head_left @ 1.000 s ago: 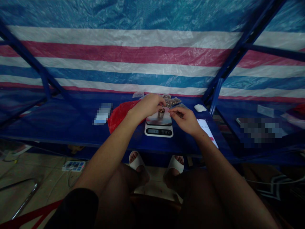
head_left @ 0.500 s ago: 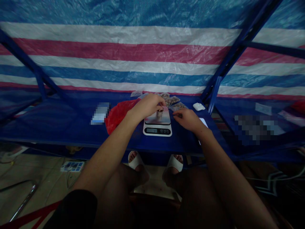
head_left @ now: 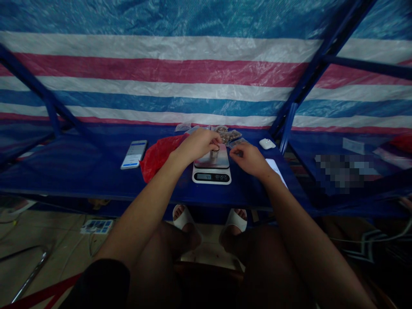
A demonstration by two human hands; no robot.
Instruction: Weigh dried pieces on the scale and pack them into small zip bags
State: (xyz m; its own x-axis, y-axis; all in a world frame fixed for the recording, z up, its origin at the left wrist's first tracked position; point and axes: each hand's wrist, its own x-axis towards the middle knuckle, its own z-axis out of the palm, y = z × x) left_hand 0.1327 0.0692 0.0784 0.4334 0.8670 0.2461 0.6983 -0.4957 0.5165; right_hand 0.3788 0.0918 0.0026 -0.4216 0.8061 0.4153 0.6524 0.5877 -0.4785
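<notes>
A white kitchen scale (head_left: pixel 211 177) with a metal top stands on the blue table, its display lit. On its plate sits a small metallic cup (head_left: pixel 214 153), upright. My left hand (head_left: pixel 202 143) is over the plate, its bent fingers closed together at the cup's rim; whatever they pinch is hidden. Just right of the scale is my right hand (head_left: pixel 250 159), with curled fingers and thumb drawn together, and I cannot make out anything in them. Behind the scale lie several clear plastic bags (head_left: pixel 231 136) of small brownish pieces. A red plastic bag (head_left: pixel 157 159) lies beside my left forearm.
Left of the red bag lies a phone (head_left: pixel 134 153) with its screen lit. Another phone (head_left: pixel 275 169) is partly under my right wrist. A white earphone case (head_left: pixel 267 143) is near the blue metal frame (head_left: pixel 289 124). Striped sheeting (head_left: pixel 161 71) hangs behind the table.
My right hand has shifted slightly left and up, toward the scale and the bags. The left hand stays at the cup. The view has moved a little.
</notes>
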